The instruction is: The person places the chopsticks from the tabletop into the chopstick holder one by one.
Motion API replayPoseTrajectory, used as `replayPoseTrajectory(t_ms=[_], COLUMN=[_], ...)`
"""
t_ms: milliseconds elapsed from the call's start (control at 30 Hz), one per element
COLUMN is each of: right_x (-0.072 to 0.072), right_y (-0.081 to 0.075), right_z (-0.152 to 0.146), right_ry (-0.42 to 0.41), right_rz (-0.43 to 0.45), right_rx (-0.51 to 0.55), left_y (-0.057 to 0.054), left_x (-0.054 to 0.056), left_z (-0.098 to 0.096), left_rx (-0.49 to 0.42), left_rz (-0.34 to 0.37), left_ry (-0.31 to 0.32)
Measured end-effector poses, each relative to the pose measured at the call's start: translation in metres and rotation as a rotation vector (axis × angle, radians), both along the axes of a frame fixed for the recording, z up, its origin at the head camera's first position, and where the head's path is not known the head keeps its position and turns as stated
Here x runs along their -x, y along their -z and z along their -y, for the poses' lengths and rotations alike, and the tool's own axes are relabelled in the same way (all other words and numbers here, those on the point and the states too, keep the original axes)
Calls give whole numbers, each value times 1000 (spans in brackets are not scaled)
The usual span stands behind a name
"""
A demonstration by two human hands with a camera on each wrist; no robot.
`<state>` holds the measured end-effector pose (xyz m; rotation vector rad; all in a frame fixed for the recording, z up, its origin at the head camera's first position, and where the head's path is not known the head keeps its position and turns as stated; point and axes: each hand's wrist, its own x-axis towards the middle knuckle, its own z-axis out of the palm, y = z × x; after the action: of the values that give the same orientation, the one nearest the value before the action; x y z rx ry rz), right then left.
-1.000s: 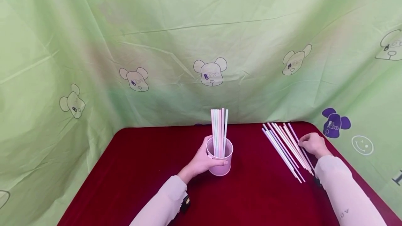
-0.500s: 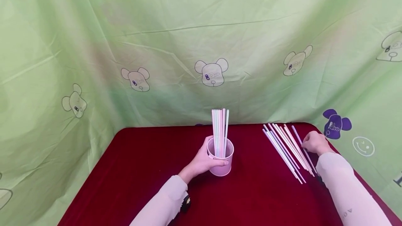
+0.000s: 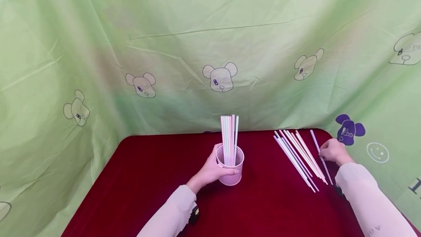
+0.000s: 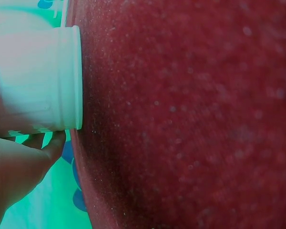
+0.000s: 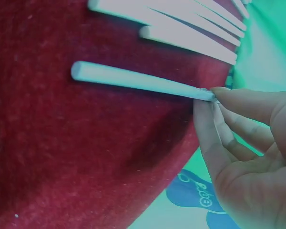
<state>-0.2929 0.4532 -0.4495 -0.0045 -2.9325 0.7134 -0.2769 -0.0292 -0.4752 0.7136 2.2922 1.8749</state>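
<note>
A small pink bucket [image 3: 234, 178] stands upright on the table, with several pale pink and blue sticks [image 3: 229, 134] leaning in it and showing well above the rim. My left hand [image 3: 212, 167] grips its side, thumb across the front; the other fingers are mostly hidden behind. In the left wrist view the bucket's base [image 4: 69, 78] sits on the cloth. At the right, my right hand [image 3: 334, 151] pinches a thin lilac stick [image 3: 314, 141] between thumb and fingertips. The right wrist view shows that stick [image 5: 133, 80] lying low over the cloth, one rounded end pointing away.
Several loose pastel sticks [image 3: 310, 156] lie slanted side by side, just left of my right hand. Dark red cloth [image 3: 263, 207] covers the table. A green printed curtain [image 3: 184, 46] rises behind and at both sides, close to the right hand.
My right hand has drawn the lilac stick a little to the right, opening a gap between it and the other sticks. The left hand and bucket have stayed in place.
</note>
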Motion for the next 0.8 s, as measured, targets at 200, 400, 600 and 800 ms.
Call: replayPoseTrajectory(t_ms=[200,400,600,800], right_x=[-3,3,1,-1], right_y=[-16,-38,-58,-76], right_z=[10,41,78,112], right_ry=[25,71,45,-57], right_rz=[-26,-93,-176,-205], right_rx=[118,341,513,689], left_y=[0,0,2,2], left_x=[1,0,2,2], left_z=[0,1,0,1], left_rx=[3,-6,-4,-4], left_rz=[-2,-6,-2,3], left_ry=[0,-6,-2,0])
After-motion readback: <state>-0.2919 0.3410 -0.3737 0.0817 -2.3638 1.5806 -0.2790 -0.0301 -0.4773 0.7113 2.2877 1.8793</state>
